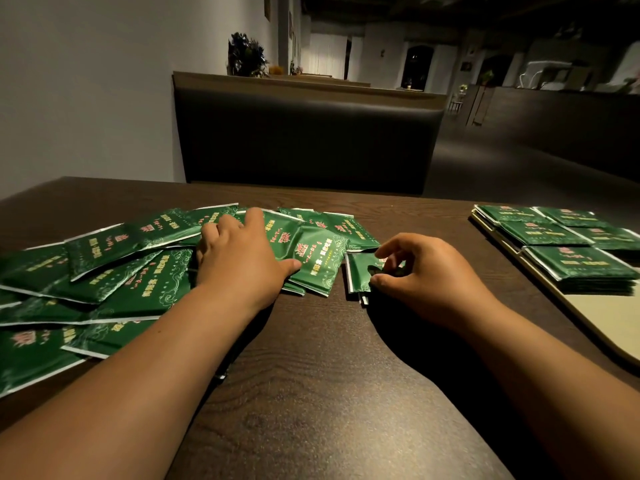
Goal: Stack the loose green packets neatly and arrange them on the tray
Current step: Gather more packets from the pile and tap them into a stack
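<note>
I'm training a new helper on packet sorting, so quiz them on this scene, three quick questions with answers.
1. True or false: the tray already carries stacked packets.
2. What does the right hand pinch? A) a small stack of packets on the table B) the tray's edge C) nothing
3. Which hand rests on the loose pile, and on which side of the person does that pile lie?
Key: 1 true. 2 A. 3 the left hand, fingers spread over it; the pile lies to the left.
</note>
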The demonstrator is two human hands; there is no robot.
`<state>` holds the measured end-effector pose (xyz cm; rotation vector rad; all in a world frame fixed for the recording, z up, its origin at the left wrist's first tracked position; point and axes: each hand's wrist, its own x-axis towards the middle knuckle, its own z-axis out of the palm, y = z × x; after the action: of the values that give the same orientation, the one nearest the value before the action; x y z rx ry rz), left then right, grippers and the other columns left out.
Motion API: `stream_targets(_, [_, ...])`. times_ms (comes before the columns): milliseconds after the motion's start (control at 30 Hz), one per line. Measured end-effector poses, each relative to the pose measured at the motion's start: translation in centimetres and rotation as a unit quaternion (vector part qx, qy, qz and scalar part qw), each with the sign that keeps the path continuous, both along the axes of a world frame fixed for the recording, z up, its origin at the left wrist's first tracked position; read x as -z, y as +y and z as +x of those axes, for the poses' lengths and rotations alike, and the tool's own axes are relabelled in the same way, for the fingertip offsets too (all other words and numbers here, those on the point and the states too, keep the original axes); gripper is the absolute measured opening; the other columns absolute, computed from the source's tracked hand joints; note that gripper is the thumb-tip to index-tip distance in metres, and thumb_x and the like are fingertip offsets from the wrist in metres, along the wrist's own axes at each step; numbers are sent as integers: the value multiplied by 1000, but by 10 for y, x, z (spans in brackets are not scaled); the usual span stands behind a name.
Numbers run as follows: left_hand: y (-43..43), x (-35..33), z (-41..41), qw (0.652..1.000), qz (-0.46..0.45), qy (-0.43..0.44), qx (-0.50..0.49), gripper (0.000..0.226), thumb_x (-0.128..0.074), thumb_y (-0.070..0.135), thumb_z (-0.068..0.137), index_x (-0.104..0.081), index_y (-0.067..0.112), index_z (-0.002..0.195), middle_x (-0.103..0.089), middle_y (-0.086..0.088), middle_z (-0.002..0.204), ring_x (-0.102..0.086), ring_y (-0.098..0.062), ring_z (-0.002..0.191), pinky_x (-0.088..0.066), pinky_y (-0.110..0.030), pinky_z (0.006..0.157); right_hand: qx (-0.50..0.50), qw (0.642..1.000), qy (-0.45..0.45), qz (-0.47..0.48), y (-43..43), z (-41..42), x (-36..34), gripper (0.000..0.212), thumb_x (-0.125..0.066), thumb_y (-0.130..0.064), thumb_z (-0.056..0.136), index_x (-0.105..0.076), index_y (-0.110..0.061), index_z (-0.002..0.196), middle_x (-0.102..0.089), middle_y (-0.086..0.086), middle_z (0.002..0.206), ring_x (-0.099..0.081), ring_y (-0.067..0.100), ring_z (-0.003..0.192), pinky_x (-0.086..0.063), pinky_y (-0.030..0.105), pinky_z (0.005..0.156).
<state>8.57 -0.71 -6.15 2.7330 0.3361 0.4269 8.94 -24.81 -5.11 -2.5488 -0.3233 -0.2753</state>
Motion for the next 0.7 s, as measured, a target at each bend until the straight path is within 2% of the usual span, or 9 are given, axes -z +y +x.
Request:
stream_targets(133, [0, -1, 0, 990, -79, -110, 41, 87, -91, 43, 70, -40, 31, 140, -45, -4, 134, -45, -29, 129, -37, -47, 107, 2, 1000, 8, 4, 1, 0, -1, 31, -82, -30, 84, -72, -29, 113, -66, -14, 92, -59, 0, 83, -42, 15, 64])
stream_targets(200, [-1, -4, 0, 968, -163, -176, 72, 75, -90, 25, 76, -45, 28, 136, -55, 3, 123, -57, -23, 115, -48, -38, 95, 3, 1000, 5, 2, 1, 0, 0, 30, -82, -31, 84, -72, -30, 113, -66, -14, 92, -59, 0, 84, -43, 15, 64])
stream_targets(267, [-3, -7, 0, 940, -243, -225, 76, 62, -84, 16, 83, -50, 26, 133, -59, 14, 105, -63, -12, 97, -53, -30, 80, 5, 1000, 2, 8, 0, 0, 0, 29, -82, -32, 84, -72, -29, 112, -67, -13, 93, -61, 1, 85, -46, 16, 67])
stream_targets(333, [-4, -11, -1, 897, -350, -259, 70, 53, -80, 18, 88, -51, 28, 130, -64, 12, 104, -68, -9, 93, -60, -33, 76, 9, 1000, 0, 27, 0, 0, 0, 27, -80, -36, 86, -72, -29, 112, -68, -13, 93, -62, 2, 85, -49, 21, 70])
stream_targets(400, [-3, -15, 0, 834, -465, -289, 64, 45, -76, 18, 92, -50, 27, 128, -69, 2, 112, -73, -15, 95, -65, -41, 78, 12, 998, -13, 53, -1, 0, 0, 25, -77, -40, 89, -70, -29, 111, -68, -14, 92, -63, 3, 85, -51, 25, 71])
stream_targets(433, [-3, -18, -1, 803, -509, -302, 65, 43, -74, 17, 94, -49, 25, 128, -71, 0, 112, -75, -15, 95, -65, -39, 77, 13, 997, -26, 68, -1, 0, -1, 25, -76, -43, 89, -69, -29, 110, -68, -14, 92, -63, 3, 86, -52, 25, 71])
stream_targets(533, [-5, -25, -3, 741, -589, -311, 87, 42, -69, 10, 97, -47, 18, 132, -72, -5, 112, -75, -16, 99, -63, -35, 83, 1, 990, -68, 122, 1, -2, -3, 33, -73, -50, 89, -67, -30, 115, -70, -14, 94, -65, 3, 88, -52, 24, 72])
stream_targets(600, [-9, -26, -3, 720, -627, -280, 100, 43, -68, 8, 97, -47, 17, 133, -68, -7, 118, -72, -19, 105, -62, -41, 90, -16, 984, -65, 165, 3, -4, -3, 42, -73, -51, 89, -61, -30, 124, -72, -13, 97, -67, 1, 90, -50, 23, 74])
stream_targets(700, [-13, -26, -3, 705, -663, -222, 119, 43, -68, 7, 96, -50, 15, 134, -64, -10, 124, -71, -23, 109, -63, -43, 88, -60, 967, -21, 247, 5, -5, -2, 58, -72, -53, 87, -48, -34, 137, -75, -11, 106, -71, 5, 100, -56, 33, 88])
